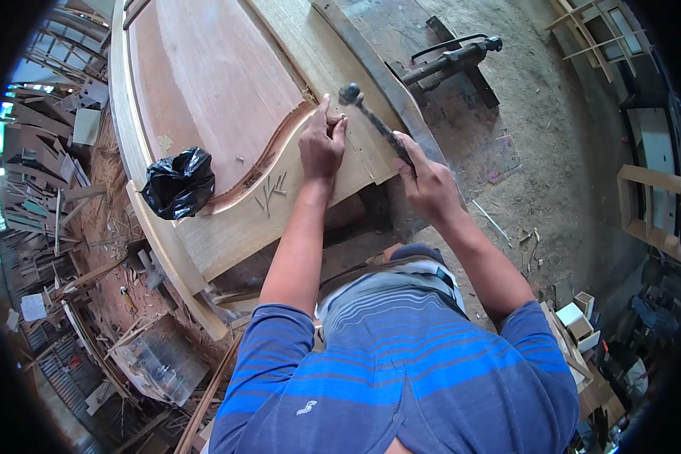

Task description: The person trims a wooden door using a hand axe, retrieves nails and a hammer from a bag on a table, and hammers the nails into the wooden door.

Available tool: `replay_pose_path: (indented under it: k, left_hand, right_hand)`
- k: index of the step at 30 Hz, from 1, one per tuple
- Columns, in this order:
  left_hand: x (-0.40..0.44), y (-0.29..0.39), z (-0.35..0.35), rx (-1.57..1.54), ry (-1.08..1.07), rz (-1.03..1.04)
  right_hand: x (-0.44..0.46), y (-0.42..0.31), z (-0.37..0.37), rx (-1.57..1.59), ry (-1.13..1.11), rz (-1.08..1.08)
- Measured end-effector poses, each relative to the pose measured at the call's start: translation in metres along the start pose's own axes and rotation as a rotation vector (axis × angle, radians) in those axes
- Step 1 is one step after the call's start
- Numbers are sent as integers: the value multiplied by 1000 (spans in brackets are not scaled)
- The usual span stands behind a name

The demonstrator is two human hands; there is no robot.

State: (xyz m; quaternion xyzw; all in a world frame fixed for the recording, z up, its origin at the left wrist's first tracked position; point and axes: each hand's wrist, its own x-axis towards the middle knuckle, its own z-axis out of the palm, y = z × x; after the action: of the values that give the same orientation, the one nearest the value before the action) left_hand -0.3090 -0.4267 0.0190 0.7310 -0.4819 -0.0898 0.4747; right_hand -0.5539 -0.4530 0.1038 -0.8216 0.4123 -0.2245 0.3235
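My right hand [427, 181] is closed around the handle of a hammer [382, 129]. The hammer's dark head [350, 94] is just above and right of my left fingertips. My left hand [323, 147] rests at the pale wooden panel [231, 234], thumb and fingers pinched near a joint in the wood. Whatever they pinch is too small to make out. Several loose nails [271, 193] lie on the panel left of my left wrist. A black plastic bag [178, 184] sits open at the panel's curved inner edge.
Right of the panel is a metal clamp [454, 62] on the worktable. Wood scraps [49, 163] are piled along the left side. A wooden frame [651, 204] stands at the far right, and debris is scattered over the floor [552, 129].
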Motion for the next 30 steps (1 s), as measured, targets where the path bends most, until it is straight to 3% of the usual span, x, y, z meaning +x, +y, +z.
replay_pose_path:
  k: [2,4,7,9,13,16,21,24,25,28,30]
  left_hand:
    - [-2,-2,3,-20,16,10]
    - [-5,-2,2,-10,8,-8]
    - [-1,-1,1,-6,-8,1]
    - [-1,3,2,-44,-20,-75]
    - [-2,2,1,-17,2,-30]
    - [0,6,-4,38,-33,-33]
    - [0,2,-1,-27,-9,-32]
    - [0,2,0,-14,-8,-29]
    - [1,6,-4,33,-23,-35]
    - [2,9,-2,-65,-5,-52]
    - [0,6,-2,-39,3,-41]
  right_hand:
    - [1,-9,2,152,174,-153]
    - [-8,-10,5,124,113,-106]
    - [-4,-4,5,-108,-195,146]
    - [-2,-9,4,38,2,0]
    - [-5,-21,9,240,349,-230]
    - [-3,-7,8,-65,-199,183]
    - [-2,-27,-5,180,191,-190]
    - [-9,-7,12,176,236,-239]
    - [-9,-4,7,-88,-137,96]
    - [-1,-6,0,-23,-107,80]
    - [-5,-13,4,160,108,-110]
